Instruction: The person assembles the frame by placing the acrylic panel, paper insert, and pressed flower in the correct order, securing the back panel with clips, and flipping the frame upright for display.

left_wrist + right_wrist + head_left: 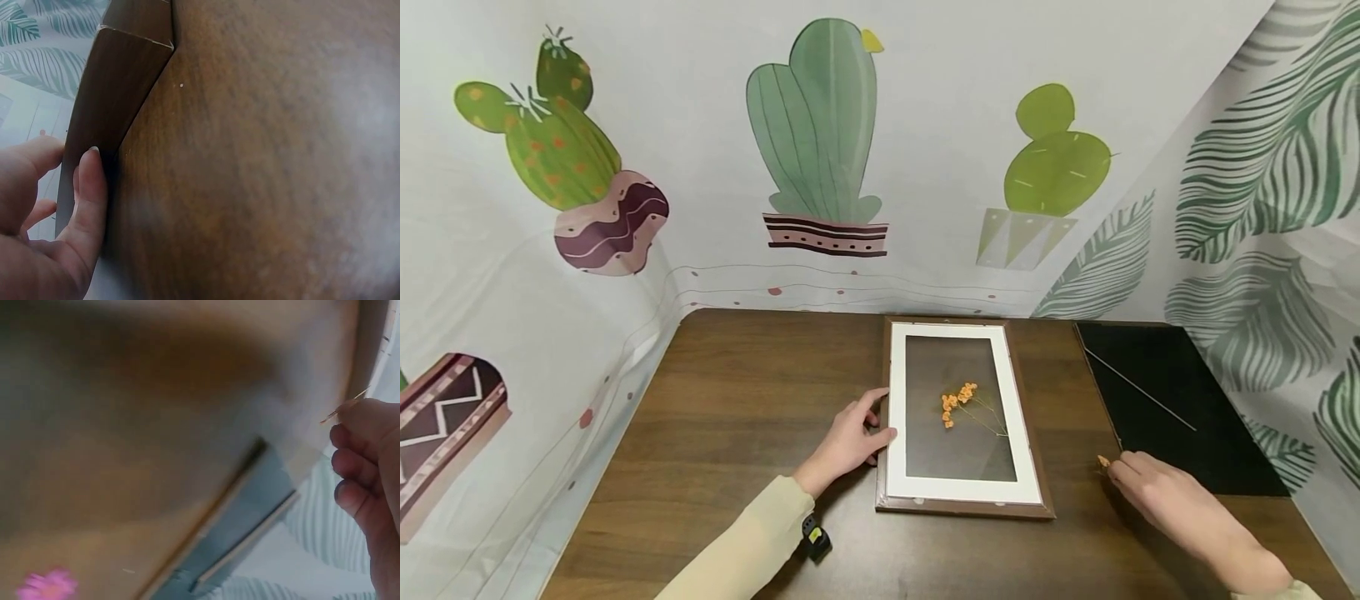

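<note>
A brown picture frame point(1032, 467) with a white mat lies flat on the wooden table point(737, 400), and a sprig of dried orange flowers point(958, 402) lies on its glass. My left hand point(848, 440) rests at the frame's left edge. Its thumb point(87, 200) lies straight against the frame's side point(119, 87), and a finger sits over the top. My right hand point(1157, 492) is on the table right of the frame and pinches a small orange flower sprig point(1102, 461). The sprig's thin stem point(344, 409) sticks out above the curled fingers point(353, 469).
A black backing board point(1172, 408) lies on the table's right side with a thin pale stick point(1138, 390) across it. Cactus and leaf print cloths hang along the back and both sides. A blurred pink flower point(47, 584) shows in the right wrist view.
</note>
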Available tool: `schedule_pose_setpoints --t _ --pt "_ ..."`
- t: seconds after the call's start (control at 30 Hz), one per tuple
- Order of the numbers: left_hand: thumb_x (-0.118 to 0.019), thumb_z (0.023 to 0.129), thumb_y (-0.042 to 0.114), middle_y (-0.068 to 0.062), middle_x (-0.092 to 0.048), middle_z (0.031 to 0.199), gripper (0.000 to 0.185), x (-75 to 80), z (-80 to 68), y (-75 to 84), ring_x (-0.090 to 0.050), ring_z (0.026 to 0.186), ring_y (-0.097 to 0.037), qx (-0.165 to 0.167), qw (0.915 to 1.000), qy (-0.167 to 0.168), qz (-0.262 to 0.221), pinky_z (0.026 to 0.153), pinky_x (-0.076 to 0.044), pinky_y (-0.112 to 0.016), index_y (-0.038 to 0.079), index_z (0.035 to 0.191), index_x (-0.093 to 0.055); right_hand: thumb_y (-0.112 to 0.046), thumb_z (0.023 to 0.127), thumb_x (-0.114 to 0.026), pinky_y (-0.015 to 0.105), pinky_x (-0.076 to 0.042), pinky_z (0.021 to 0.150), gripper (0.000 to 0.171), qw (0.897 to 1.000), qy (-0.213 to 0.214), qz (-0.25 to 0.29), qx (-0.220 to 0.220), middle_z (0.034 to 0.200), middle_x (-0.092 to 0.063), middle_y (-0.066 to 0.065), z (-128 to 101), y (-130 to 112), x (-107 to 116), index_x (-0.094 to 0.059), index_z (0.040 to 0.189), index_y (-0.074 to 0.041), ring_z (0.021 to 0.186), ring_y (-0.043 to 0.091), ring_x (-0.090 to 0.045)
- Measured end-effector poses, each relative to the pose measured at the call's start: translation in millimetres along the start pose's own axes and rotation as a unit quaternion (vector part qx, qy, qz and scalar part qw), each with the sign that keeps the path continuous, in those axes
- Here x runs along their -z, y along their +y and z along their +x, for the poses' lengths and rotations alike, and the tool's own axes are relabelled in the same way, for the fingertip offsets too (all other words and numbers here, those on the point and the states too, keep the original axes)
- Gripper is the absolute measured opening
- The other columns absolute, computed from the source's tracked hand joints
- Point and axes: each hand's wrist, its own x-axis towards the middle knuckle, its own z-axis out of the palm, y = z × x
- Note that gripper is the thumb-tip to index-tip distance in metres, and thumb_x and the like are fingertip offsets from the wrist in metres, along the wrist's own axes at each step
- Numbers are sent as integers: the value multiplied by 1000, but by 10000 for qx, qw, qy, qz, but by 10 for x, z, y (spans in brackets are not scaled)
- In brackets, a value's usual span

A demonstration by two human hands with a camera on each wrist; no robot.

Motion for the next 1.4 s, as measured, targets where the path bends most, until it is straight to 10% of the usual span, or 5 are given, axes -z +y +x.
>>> schedule_pose_setpoints --t 0.73,0.9,1.0,1.4 --pt "-73 97 10 -17 -54 99 65 -4 -16 16 -60 53 -11 -72 10000 -47 11 48 -59 -29 10 155 -45 -11 113 -12 30 -49 55 57 9951 -73 -46 982 78 -52 1 1103 191 -432 -65 95 -5 68 16 -51" --pt "-73 97 11 -14 -53 98 66 11 -18 15 -60 54 -11 46 10000 -35 -7 49 -60 -29 12 156 -44 6 99 -53 31 -50 52 17 9940 -94 32 1091 78 -54 4 1275 281 -596 -66 96 -4 66 17 -53" --pt "-73 97 11 -14 -52 98 66 3 -14 19 -59 54 -11 39 10000 -16 -15 48 -60 -29 12 156 -44 11 80 -71 31 -50 52 21 9936 -124 12 1122 79 -54 4 1331 328 -676 -66 93 -5 66 17 -54" --pt "-75 95 9 -16 -52 96 66 -2 -20 29 -58 54 -11 15 10000 43 -56 46 -59 -30 11 154 -46 14 77 -79 33 -55 60 27 9854 -714 -569 1436 86 -58 7 1528 393 -816 -70 93 -6 77 22 -59"
